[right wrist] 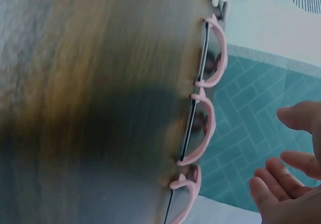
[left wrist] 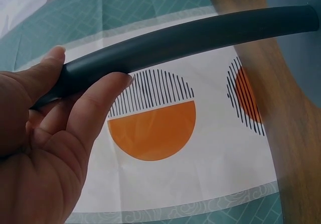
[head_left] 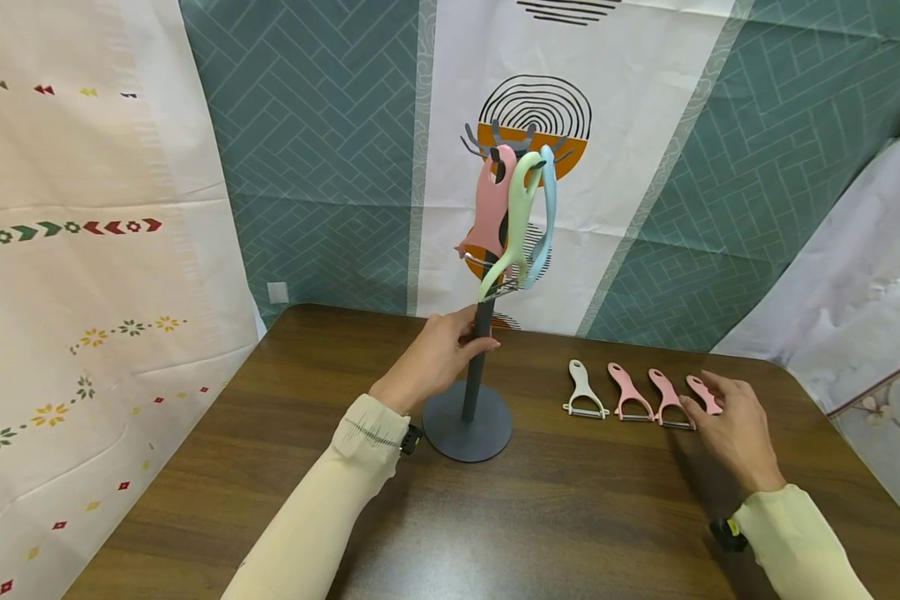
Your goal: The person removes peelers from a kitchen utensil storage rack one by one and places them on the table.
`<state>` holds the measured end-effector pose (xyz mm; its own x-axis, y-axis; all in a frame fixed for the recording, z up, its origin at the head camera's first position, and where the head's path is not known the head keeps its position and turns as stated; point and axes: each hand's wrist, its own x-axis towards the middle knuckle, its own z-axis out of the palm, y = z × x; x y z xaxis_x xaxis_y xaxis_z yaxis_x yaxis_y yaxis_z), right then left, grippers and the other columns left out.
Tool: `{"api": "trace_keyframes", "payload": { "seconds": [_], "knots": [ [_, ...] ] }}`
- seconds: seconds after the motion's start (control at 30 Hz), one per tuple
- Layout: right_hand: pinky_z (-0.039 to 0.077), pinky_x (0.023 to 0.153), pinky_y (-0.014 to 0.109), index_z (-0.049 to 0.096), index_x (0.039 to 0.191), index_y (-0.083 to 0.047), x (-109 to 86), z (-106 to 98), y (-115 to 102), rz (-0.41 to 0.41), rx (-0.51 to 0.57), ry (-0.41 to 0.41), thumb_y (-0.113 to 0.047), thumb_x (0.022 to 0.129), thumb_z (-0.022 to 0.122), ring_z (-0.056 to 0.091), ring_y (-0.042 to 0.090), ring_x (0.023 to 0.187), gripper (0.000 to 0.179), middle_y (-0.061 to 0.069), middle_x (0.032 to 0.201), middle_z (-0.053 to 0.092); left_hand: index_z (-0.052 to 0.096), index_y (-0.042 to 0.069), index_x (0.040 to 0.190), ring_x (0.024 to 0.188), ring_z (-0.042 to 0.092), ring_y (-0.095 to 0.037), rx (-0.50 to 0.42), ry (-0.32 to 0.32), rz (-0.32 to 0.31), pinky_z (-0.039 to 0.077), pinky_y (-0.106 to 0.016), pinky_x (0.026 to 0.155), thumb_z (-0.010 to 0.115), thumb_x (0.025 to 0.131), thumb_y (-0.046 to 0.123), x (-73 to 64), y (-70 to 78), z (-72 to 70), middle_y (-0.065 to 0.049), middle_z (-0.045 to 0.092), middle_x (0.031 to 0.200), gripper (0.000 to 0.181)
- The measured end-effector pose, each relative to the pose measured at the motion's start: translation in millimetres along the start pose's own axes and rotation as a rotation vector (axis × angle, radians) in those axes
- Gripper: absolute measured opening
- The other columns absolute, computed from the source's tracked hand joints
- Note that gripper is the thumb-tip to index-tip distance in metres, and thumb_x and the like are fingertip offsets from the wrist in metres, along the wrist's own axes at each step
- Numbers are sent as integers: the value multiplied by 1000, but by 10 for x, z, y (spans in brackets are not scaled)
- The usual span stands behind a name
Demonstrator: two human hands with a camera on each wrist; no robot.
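Note:
My left hand (head_left: 437, 350) grips the dark grey post (left wrist: 190, 35) of an upright stand, thumb and fingers curled round it. From the hooks at its top hang a pink peeler (head_left: 491, 204), a light green peeler (head_left: 520, 212) and a light blue peeler (head_left: 548, 212). On the right, my right hand (head_left: 737, 425) hovers over the rightmost pink peeler (head_left: 699, 390), partly covering it in the head view. The right wrist view shows its fingers (right wrist: 273, 184) loosely spread with nothing between them. Two more pink peelers (head_left: 624, 387) (right wrist: 210, 128) lie in a row beside it.
A white peeler (head_left: 581, 383) lies at the left end of the row. The stand's round base (head_left: 467, 442) sits on the brown wooden table (head_left: 570, 517). Patterned curtains (head_left: 322, 167) hang behind the table's far edge.

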<state>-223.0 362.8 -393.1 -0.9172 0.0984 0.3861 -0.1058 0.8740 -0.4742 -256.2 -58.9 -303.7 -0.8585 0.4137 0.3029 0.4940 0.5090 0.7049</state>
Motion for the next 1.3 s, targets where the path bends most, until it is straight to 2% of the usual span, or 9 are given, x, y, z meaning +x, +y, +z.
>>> {"api": "trace_keyframes", "payload": {
  "seconds": [0.3,0.43,0.53,0.7,0.9,1.0,1.1,1.2,1.3],
  "knots": [
    [42,90,58,53,136,14,-3,-1,-143,-37,18,35,-19,96,69,55,50,115,55,35,129,55,61,13,103,89,70,-15,-3,-10,14,55,-31,78,63,101,24,-8,-11,2,-1,76,101,11],
    [45,89,27,53,138,12,-2,-17,-222,-47,48,45,-21,97,70,58,49,114,55,32,127,57,61,13,102,89,70,-14,2,-16,21,54,-30,78,63,102,23,-15,-18,-2,-1,76,102,11],
    [34,81,4,54,138,9,13,-25,-283,-58,64,54,-23,97,71,61,47,114,55,30,128,58,61,13,101,90,70,-14,4,-20,27,54,-30,77,62,102,23,-19,-24,-4,-1,76,102,10],
    [30,82,-6,56,139,7,42,-28,-399,-73,108,64,-28,95,74,63,46,113,58,28,128,59,62,13,100,88,68,-16,-8,-33,25,53,-29,76,61,103,23,-22,-25,-8,-1,76,103,10],
    [37,91,-1,54,141,6,51,-39,-506,-83,134,60,-29,95,74,60,47,116,61,26,127,59,63,13,103,89,68,-15,-6,-42,23,53,-29,77,60,103,24,-16,-16,-10,-2,76,105,11],
    [51,104,30,52,143,6,52,-48,-545,-81,128,47,-28,97,72,59,49,118,61,27,128,58,63,13,103,89,68,-15,-6,-44,23,53,-29,77,60,103,24,-17,-12,-11,-2,76,105,11],
    [45,98,62,49,145,5,52,-55,-578,-88,126,34,-29,99,69,58,50,120,61,28,129,57,64,13,102,89,69,-15,-9,-49,11,53,-29,76,60,103,24,-13,-9,-11,-2,76,103,11],
    [45,98,62,48,147,3,55,-65,-616,-100,133,30,-29,100,67,57,49,121,60,27,130,56,64,12,101,88,68,-15,-16,-52,-10,53,-29,76,60,103,23,-7,-3,-14,-2,77,102,12],
    [50,106,31,49,148,1,57,-71,-653,-108,144,35,-29,99,68,58,48,122,60,26,131,57,64,12,101,87,68,-15,-18,-56,-22,53,-29,75,60,103,23,-2,-2,-17,-2,77,101,12]
  ]
}}
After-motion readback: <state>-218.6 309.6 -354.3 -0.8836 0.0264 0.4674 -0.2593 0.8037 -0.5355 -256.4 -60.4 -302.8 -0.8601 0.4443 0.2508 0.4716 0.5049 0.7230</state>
